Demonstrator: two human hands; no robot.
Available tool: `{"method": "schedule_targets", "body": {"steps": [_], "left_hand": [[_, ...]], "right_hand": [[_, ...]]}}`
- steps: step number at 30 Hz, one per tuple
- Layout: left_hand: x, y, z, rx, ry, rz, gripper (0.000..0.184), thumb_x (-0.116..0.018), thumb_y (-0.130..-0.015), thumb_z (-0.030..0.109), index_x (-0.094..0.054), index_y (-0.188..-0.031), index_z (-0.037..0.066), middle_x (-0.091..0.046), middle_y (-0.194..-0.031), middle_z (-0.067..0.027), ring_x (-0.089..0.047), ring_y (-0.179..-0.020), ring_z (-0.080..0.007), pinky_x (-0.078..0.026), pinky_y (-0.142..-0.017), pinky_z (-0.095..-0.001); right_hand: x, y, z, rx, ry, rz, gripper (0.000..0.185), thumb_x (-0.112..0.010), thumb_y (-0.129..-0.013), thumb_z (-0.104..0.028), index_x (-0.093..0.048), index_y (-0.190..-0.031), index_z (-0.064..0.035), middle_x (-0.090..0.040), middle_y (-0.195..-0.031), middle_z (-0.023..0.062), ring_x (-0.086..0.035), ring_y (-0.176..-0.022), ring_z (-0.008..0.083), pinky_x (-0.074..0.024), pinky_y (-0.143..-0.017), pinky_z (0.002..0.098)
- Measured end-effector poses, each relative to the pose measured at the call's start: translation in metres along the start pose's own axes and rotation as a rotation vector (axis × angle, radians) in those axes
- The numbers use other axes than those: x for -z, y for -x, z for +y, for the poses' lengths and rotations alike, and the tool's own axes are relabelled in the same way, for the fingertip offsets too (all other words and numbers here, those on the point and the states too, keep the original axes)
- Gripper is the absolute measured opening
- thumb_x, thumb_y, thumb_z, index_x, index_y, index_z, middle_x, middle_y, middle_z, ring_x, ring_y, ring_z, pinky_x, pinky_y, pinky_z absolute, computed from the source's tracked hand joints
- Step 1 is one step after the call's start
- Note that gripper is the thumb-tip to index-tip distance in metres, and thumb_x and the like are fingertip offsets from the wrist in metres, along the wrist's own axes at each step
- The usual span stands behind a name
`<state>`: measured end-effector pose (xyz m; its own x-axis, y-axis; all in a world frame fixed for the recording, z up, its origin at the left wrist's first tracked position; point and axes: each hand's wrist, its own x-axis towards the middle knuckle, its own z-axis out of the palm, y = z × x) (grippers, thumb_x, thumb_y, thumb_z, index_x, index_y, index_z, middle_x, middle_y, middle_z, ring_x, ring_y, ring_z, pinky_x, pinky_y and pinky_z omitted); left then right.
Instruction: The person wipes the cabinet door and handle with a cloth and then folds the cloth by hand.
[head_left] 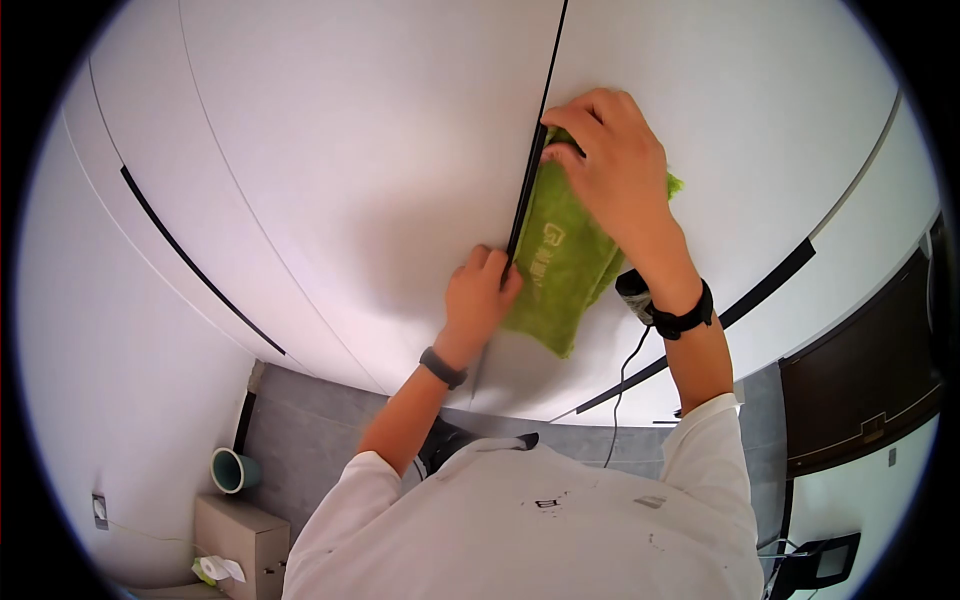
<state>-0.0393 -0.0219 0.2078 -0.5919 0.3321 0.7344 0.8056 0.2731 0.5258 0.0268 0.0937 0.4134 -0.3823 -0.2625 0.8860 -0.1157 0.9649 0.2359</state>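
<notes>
A lime-green cloth (560,255) with pale printed characters hangs against the white cabinet front (380,130). My right hand (615,150) pinches its upper part between thumb and fingers, close to the top of a long black handle strip (525,195) set along the door seam. Lower down, my left hand (480,300) is closed around the bottom end of that strip, and the cloth's left edge lies beside its thumb. Each wrist wears a dark band. Beside my right wrist is a small dark object (634,290) with a cord; its kind is unclear.
Other black handle strips (200,260) run along the cabinet at both sides. A green bucket (235,470) lies tipped near a beige box-like cabinet (240,540), with a paper roll (215,568) by it. To the right is a dark brown door (860,370); a cord (622,385) hangs down below.
</notes>
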Motion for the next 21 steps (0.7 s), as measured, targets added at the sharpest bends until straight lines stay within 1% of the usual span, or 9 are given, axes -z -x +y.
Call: {"method": "schedule_targets", "body": {"steps": [4, 6, 10, 12, 16, 18, 21], "left_hand": [[0.0, 0.001, 0.0, -0.008, 0.011, 0.024, 0.014, -0.065, -0.078, 0.013, -0.053, -0.081, 0.007, -0.053, -0.081, -0.0108, -0.054, -0.058, -0.0333, -0.046, -0.055, -0.0423], [-0.001, 0.001, 0.0, -0.009, -0.012, 0.022, 0.014, -0.065, -0.078, 0.013, -0.053, -0.082, 0.007, -0.053, -0.082, -0.011, -0.054, -0.059, -0.0337, -0.046, -0.056, -0.042], [0.002, 0.003, -0.002, -0.015, 0.009, 0.012, 0.016, -0.065, -0.078, 0.013, -0.052, -0.084, 0.007, -0.053, -0.084, -0.0116, -0.055, -0.06, -0.0339, -0.046, -0.056, -0.0422], [0.0, 0.004, -0.004, 0.023, -0.018, -0.013, 0.018, -0.065, -0.078, 0.013, -0.051, -0.087, 0.007, -0.053, -0.086, -0.0122, -0.055, -0.062, -0.034, -0.046, -0.057, -0.0425], [-0.004, 0.007, -0.002, 0.049, -0.023, -0.003, 0.02, -0.065, -0.078, 0.014, -0.051, -0.089, 0.006, -0.053, -0.087, -0.0124, -0.056, -0.063, -0.0338, -0.046, -0.058, -0.0426], [-0.006, 0.005, 0.0, -0.004, -0.08, 0.085, 0.02, -0.066, -0.076, 0.005, -0.048, -0.084, 0.005, -0.053, -0.079, -0.0083, -0.058, -0.059, -0.0255, -0.048, -0.053, -0.0369], [-0.008, 0.009, -0.002, 0.007, -0.06, 0.046, 0.021, -0.066, -0.075, 0.005, -0.048, -0.084, 0.005, -0.053, -0.078, -0.0077, -0.057, -0.058, -0.0266, -0.046, -0.054, -0.0386]], "right_hand": [[0.003, -0.006, 0.002, 0.001, 0.019, -0.039, 0.023, -0.077, -0.062, -0.009, -0.066, -0.082, -0.014, -0.055, -0.08, -0.0031, -0.056, -0.078, 0.0168, -0.0484, -0.055, 0.031], [0.004, -0.009, 0.004, 0.024, 0.013, -0.069, 0.019, -0.075, -0.065, -0.011, -0.065, -0.081, -0.0144, -0.055, -0.078, -0.003, -0.056, -0.077, 0.0167, -0.0481, -0.055, 0.0313], [0.003, -0.013, 0.006, 0.017, 0.0, -0.109, 0.014, -0.073, -0.069, -0.013, -0.065, -0.081, -0.0149, -0.055, -0.078, -0.0025, -0.056, -0.077, 0.0176, -0.0485, -0.056, 0.0315], [0.003, -0.013, 0.006, 0.023, 0.001, -0.119, 0.011, -0.071, -0.073, -0.013, -0.066, -0.082, -0.0148, -0.056, -0.077, -0.0022, -0.057, -0.077, 0.0183, -0.049, -0.057, 0.0317], [0.001, -0.011, 0.006, 0.029, 0.007, -0.091, 0.01, -0.07, -0.074, -0.012, -0.067, -0.083, -0.0147, -0.056, -0.077, -0.0024, -0.057, -0.077, 0.0176, -0.0493, -0.058, 0.0314], [0.001, -0.009, 0.008, 0.056, 0.015, -0.064, 0.01, -0.068, -0.075, -0.011, -0.068, -0.084, -0.0144, -0.057, -0.078, -0.0026, -0.057, -0.077, 0.0173, -0.0495, -0.058, 0.0307], [-0.001, -0.003, 0.01, 0.062, 0.014, -0.039, 0.009, -0.068, -0.075, -0.01, -0.067, -0.084, -0.0128, -0.058, -0.078, -0.0023, -0.057, -0.076, 0.018, -0.0496, -0.058, 0.0306]]}}
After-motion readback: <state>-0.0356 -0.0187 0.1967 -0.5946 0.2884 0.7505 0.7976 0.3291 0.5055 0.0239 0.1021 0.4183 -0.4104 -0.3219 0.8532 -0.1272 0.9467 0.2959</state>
